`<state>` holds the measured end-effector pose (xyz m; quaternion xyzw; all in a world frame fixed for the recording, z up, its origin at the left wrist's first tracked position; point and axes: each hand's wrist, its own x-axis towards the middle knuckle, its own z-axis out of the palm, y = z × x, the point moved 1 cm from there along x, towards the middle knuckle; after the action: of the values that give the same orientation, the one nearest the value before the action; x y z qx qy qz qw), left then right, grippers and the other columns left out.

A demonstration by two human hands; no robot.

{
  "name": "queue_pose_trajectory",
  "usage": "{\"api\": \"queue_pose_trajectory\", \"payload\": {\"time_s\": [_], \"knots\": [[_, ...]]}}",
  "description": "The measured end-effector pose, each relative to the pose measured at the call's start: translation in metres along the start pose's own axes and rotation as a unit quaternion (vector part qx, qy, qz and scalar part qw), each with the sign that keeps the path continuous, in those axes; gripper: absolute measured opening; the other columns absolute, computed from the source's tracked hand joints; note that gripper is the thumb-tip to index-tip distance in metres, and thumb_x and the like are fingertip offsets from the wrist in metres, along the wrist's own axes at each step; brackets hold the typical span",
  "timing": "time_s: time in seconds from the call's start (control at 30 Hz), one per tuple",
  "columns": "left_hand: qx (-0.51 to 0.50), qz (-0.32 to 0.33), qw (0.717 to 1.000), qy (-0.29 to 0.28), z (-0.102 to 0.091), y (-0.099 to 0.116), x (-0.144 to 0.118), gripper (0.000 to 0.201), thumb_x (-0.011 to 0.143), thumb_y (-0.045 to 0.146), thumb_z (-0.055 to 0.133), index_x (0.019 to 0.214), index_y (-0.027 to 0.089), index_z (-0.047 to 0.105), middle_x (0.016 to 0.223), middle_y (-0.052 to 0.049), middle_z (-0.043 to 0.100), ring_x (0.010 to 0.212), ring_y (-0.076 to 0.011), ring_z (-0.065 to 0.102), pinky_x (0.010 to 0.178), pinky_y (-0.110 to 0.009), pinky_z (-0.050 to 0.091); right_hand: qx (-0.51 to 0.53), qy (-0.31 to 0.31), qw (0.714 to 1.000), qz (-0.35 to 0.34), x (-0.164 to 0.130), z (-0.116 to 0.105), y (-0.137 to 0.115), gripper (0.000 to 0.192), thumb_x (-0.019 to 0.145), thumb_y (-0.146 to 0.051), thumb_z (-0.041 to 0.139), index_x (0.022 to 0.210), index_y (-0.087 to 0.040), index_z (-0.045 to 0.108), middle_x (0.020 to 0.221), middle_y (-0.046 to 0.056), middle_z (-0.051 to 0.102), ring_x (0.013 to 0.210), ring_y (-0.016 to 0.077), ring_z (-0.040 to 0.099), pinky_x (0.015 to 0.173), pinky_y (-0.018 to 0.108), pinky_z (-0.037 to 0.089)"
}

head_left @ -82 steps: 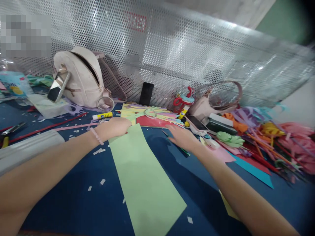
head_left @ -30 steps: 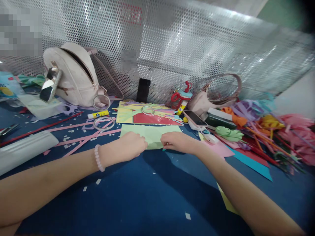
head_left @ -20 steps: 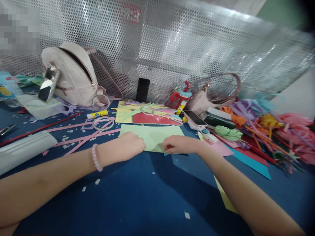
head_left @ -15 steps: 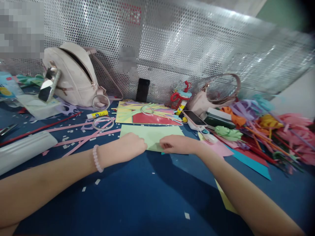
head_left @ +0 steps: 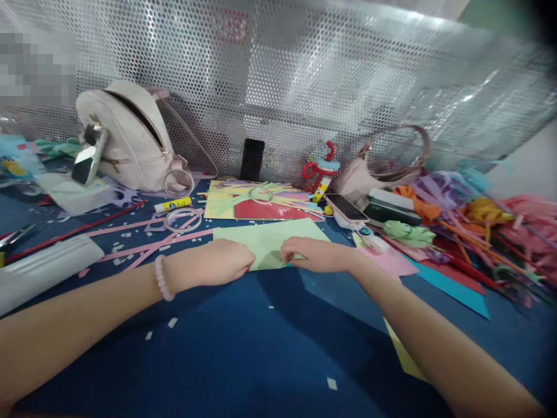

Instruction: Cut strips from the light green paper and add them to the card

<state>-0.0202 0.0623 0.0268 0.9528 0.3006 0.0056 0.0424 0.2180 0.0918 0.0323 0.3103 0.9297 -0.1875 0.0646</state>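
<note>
Blue felt covers the tabletop [head_left: 270,342], flecked with white paper scraps, under a perforated metal screen [head_left: 304,87]. At its middle lies a flat, folded sheet of pale green paper [head_left: 267,241]. Left hand [head_left: 217,262] is curled in a loose fist, pressing the sheet's near edge; right hand [head_left: 313,254] lies flat with fingers together on the same edge. Just behind sit cut paper strips [head_left: 261,203] and a tape ring [head_left: 183,219]; a quilted beige bag [head_left: 126,136] stands farther left.
</note>
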Motion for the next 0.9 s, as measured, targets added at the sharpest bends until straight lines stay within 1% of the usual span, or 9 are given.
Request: {"api": "queue_pose_trajectory", "payload": {"time_s": [0.1,0.2,0.27,0.4,0.5,0.6,0.7,0.8,0.9], "knots": [[-0.009,0.004,1.000,-0.001,0.002,-0.004,-0.007,0.019,0.093,0.018,0.046,0.078,0.019,0.057,0.075,0.001,0.061,0.063,-0.0138,0.056,0.055,-0.026,0.033,0.004,-0.015,1.000,0.009,0.000,0.002,-0.002,0.020,0.071,-0.004,0.049,0.085,-0.018,0.057,0.087,0.003,0.058,0.080,0.0153,0.053,0.072,0.026,0.040],[-0.007,0.002,1.000,-0.002,0.002,-0.001,-0.014,0.019,0.092,0.012,0.044,0.078,0.019,0.055,0.075,0.000,0.059,0.064,-0.0151,0.054,0.057,-0.028,0.033,-0.002,-0.032,0.998,0.045,-0.003,0.000,-0.001,0.021,0.066,-0.005,0.050,0.081,-0.019,0.055,0.079,0.000,0.058,0.069,0.0144,0.052,0.061,0.024,0.038],[-0.010,0.000,1.000,-0.002,0.002,0.001,-0.017,0.018,0.091,0.010,0.044,0.078,0.019,0.053,0.078,-0.001,0.059,0.067,-0.0156,0.054,0.059,-0.028,0.034,-0.010,-0.037,0.997,0.068,-0.007,-0.003,0.003,0.021,0.063,-0.006,0.049,0.078,-0.020,0.054,0.076,0.000,0.058,0.068,0.0148,0.052,0.058,0.024,0.036],[-0.023,-0.017,1.000,-0.013,0.004,-0.003,-0.024,0.018,0.090,0.006,0.044,0.078,0.019,0.052,0.077,-0.001,0.059,0.068,-0.0155,0.055,0.059,-0.027,0.034,-0.025,-0.048,0.993,0.104,-0.014,-0.008,0.016,0.022,0.061,-0.005,0.049,0.077,-0.021,0.054,0.079,0.001,0.059,0.068,0.0152,0.053,0.057,0.024,0.035],[-0.043,-0.026,0.999,-0.015,0.008,-0.013,-0.033,0.020,0.095,0.013,0.040,0.081,0.019,0.052,0.080,0.000,0.059,0.070,-0.0148,0.056,0.061,-0.026,0.035,-0.043,-0.044,0.990,0.124,-0.017,-0.012,0.021,0.021,0.062,-0.005,0.049,0.076,-0.020,0.055,0.084,0.003,0.060,0.072,0.0165,0.054,0.061,0.026,0.037],[-0.070,-0.030,0.997,-0.011,0.013,-0.024,-0.042,0.021,0.100,0.023,0.035,0.086,0.021,0.052,0.084,0.001,0.058,0.073,-0.0140,0.056,0.065,-0.025,0.036,-0.040,-0.031,0.993,0.111,-0.016,-0.015,0.018,0.015,0.070,-0.013,0.055,0.083,-0.019,0.059,0.094,0.005,0.060,0.083,0.0192,0.055,0.071,0.028,0.039],[-0.098,-0.028,0.995,-0.013,0.014,-0.029,-0.047,0.022,0.101,0.026,0.033,0.090,0.021,0.051,0.087,0.001,0.058,0.076,-0.0129,0.055,0.068,-0.023,0.037,-0.029,-0.012,0.998,0.060,-0.012,-0.016,0.007,0.017,0.078,-0.026,0.061,0.093,-0.018,0.061,0.098,0.006,0.060,0.091,0.0208,0.055,0.077,0.029,0.040],[-0.117,-0.020,0.993,-0.019,0.012,-0.030,-0.048,0.023,0.101,0.027,0.033,0.090,0.021,0.052,0.088,0.001,0.058,0.078,-0.0129,0.055,0.071,-0.023,0.037,-0.045,0.003,0.999,0.008,-0.007,-0.013,-0.003,0.012,0.084,-0.020,0.056,0.093,-0.017,0.062,0.095,0.006,0.062,0.090,0.0194,0.056,0.079,0.029,0.040],[-0.126,-0.020,0.992,-0.025,0.008,-0.031,-0.051,0.024,0.102,0.027,0.033,0.091,0.021,0.053,0.090,0.001,0.058,0.079,-0.0136,0.054,0.072,-0.024,0.037,-0.069,0.014,0.997,0.007,-0.005,-0.011,-0.008,0.018,0.085,-0.011,0.048,0.088,-0.017,0.065,0.091,0.005,0.065,0.086,0.0179,0.057,0.079,0.029,0.040]]}}
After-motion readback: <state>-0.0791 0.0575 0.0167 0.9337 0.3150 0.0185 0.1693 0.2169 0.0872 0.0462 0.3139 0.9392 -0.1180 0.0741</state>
